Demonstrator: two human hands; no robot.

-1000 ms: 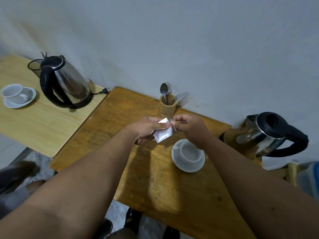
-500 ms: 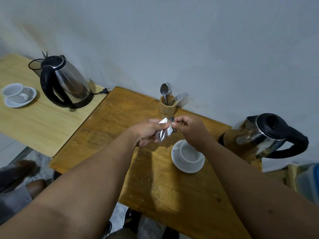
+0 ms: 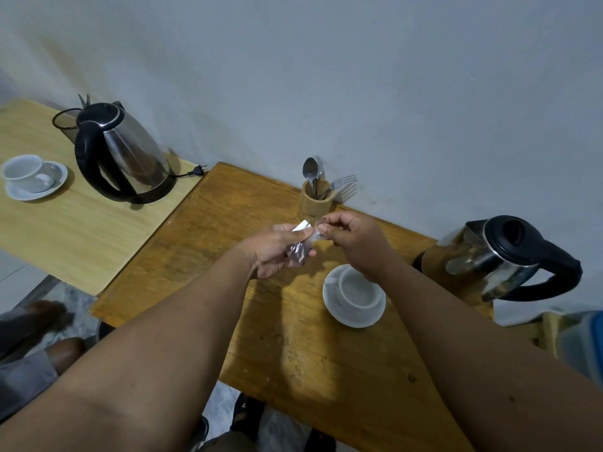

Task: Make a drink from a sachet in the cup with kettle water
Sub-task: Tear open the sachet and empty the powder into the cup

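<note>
Both hands (image 3: 280, 247) (image 3: 354, 243) pinch the sachet (image 3: 301, 247) above the cup (image 3: 357, 288).

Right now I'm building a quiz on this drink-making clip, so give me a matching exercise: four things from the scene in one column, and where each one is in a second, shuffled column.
Things:
1. sachet
2. cup
3. spoon
4. plug

Places:
A. lying at the edge of the paler table, beside the left-side kettle
B. standing in the wooden holder by the wall
C. pinched between left hand and right hand
D. on a white saucer, below the right hand

Pairs: 1-C, 2-D, 3-B, 4-A
</note>
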